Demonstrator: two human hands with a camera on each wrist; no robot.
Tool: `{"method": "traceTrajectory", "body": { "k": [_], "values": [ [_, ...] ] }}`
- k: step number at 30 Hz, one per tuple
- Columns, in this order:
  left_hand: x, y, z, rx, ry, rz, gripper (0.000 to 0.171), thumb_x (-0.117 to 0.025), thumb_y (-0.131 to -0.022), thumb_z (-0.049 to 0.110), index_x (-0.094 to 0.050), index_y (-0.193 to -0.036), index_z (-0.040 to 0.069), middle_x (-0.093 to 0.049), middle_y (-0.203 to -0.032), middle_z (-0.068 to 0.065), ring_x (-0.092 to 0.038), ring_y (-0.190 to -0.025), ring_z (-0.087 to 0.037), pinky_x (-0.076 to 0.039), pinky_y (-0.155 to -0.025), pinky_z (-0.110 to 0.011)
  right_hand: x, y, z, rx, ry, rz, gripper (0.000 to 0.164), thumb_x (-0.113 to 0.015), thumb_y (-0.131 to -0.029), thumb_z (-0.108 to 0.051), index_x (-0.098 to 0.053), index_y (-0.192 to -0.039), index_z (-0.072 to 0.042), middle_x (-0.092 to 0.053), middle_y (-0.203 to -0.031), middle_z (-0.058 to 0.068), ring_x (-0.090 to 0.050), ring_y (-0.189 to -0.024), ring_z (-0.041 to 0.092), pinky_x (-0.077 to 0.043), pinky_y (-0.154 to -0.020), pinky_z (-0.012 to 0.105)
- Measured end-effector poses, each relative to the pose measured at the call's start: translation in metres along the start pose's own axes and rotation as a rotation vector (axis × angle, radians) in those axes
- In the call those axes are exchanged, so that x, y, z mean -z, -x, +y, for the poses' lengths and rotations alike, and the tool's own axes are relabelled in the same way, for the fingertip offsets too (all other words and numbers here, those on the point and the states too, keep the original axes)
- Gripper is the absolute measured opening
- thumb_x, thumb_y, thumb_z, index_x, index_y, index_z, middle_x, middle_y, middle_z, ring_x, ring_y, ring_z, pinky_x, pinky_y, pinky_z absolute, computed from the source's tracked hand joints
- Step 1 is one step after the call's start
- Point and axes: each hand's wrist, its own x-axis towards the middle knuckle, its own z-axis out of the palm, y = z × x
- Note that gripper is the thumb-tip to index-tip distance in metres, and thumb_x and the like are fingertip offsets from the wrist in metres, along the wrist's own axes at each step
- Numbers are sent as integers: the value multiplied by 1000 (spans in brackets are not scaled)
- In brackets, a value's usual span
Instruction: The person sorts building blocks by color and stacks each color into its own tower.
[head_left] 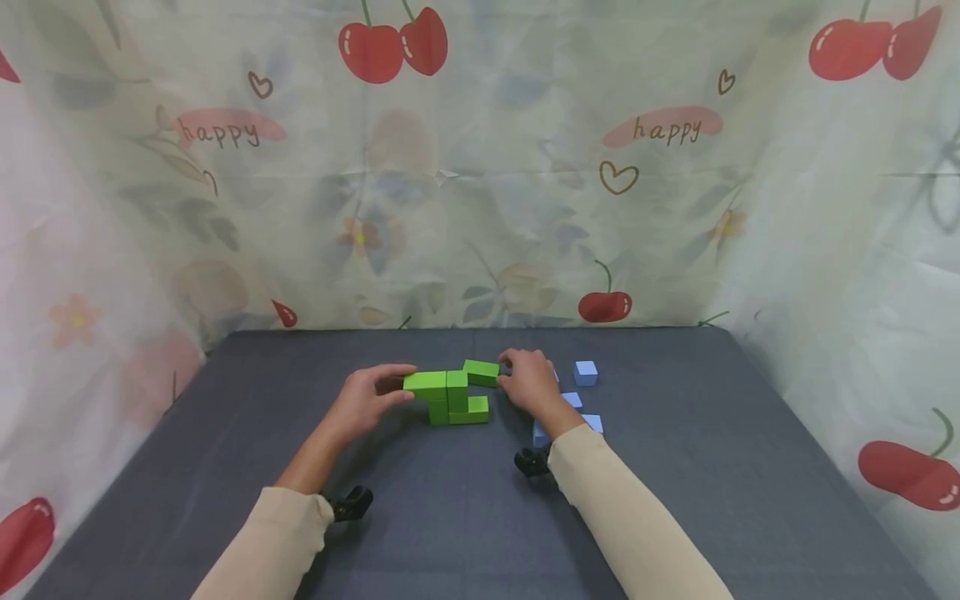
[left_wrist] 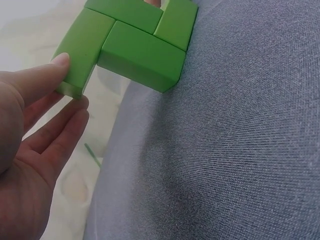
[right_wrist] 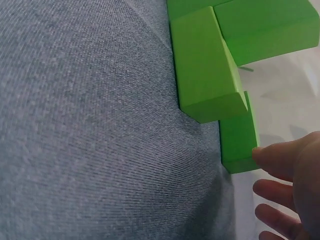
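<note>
My pale sleeves (head_left: 258, 546) come in from the bottom edge of the frame, with a black wrist device (head_left: 352, 503) showing beside each cuff. The dark grey tabletop (head_left: 472, 517) spreads under them through the lower half.

Right of centre, two blue blocks (head_left: 592, 422) lie nearest, partly covered by my right wrist, and another just behind them. Around the centre stands a small green structure of four blocks. At its lower right, one low block (head_left: 469, 411) lies flat on the tabletop, touching a lower block (head_left: 438, 413) to its left. On these sit an upper block (head_left: 457, 391) and, left of it and touching it, an overhanging block (head_left: 425, 384) that juts out to the left. My left hand (head_left: 369, 402) grasps that jutting end, thumb on the near face and index finger behind.

A little farther back, just right of centre, a fifth green block (head_left: 482, 372) lies behind the structure. My right hand (head_left: 531, 383) is at its right end, grip loose: my thumb tip meets the block while the other fingers stand apart from it.

Past that hand, a blue cube (head_left: 586, 373) sits to the right. The printed backdrop (head_left: 480, 208), with cherries, hearts and "happy", fills the upper frame.
</note>
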Motion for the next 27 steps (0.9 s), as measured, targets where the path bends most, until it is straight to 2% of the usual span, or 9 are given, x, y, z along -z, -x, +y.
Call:
{"method": "traceTrajectory", "body": {
  "k": [11,20,27],
  "values": [
    [-1,-1,1,11,11,5,43,-71,-90,11,-61,-131,6,-63,-124,-14,-62,-111,-29,-52,-87,-41,-5,-2,-2,-3,53,-23,40,-69,-92,-31,-64,-129,-15,-65,-121,5,-51,-113,34,-36,-91,48],
    [-1,-1,1,12,17,-2,43,-70,-90,11,-60,-132,6,-63,-124,-15,-61,-112,-30,-52,-88,-42,-9,-3,-2,-7,36,-3,35,-69,-92,-28,-66,-125,-14,-66,-119,4,-51,-113,32,-36,-90,46],
    [-1,-1,1,9,4,0,44,-70,-90,11,-60,-132,4,-63,-124,-15,-61,-112,-30,-52,-88,-42,-5,-2,-5,1,2,-8,33,-71,-91,-24,-67,-120,-10,-67,-113,5,-52,-112,31,-36,-94,46]
  ]
}}
